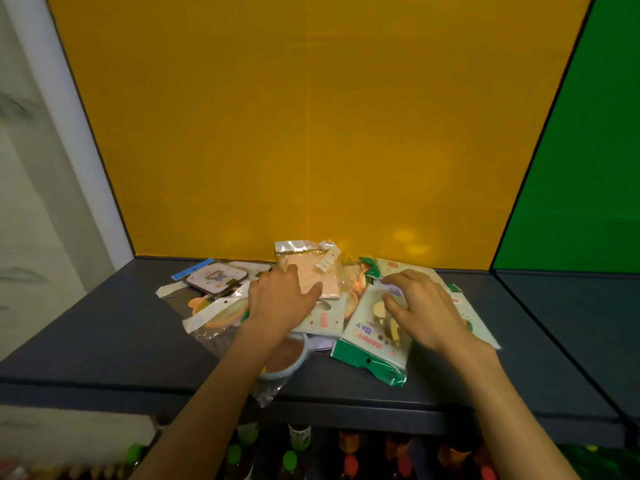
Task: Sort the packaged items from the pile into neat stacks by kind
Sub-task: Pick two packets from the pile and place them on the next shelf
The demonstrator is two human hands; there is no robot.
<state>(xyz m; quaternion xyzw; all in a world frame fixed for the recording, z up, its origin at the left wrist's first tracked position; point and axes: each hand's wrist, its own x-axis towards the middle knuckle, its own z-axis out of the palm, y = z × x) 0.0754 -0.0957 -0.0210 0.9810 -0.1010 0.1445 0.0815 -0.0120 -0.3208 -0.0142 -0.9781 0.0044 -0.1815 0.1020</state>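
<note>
The pile of packets (325, 306) sits in the middle of a dark grey shelf (104, 341), pushed back toward a yellow panel (311, 133), with a green panel (581, 168) off to the right. The left hand (280, 299) lies flat on the heap, fingers spread and fairly straight, its fingertips on a peach-coloured packet (311, 278) in a clear sleeve. The right hand (422, 306) rests on a green-edged packet (367, 337) (pale card, pink lettering), fingers bent and splayed over it; whether they actually pinch it I cannot tell. At the left edge of the heap is a blue-topped packet (214, 275) with a dark-rimmed card inside, and a round blue-rimmed item (287, 362) in clear wrap pokes out under the left wrist. Below the shelf's front edge stand bottles (291, 455) with green and red caps
</note>
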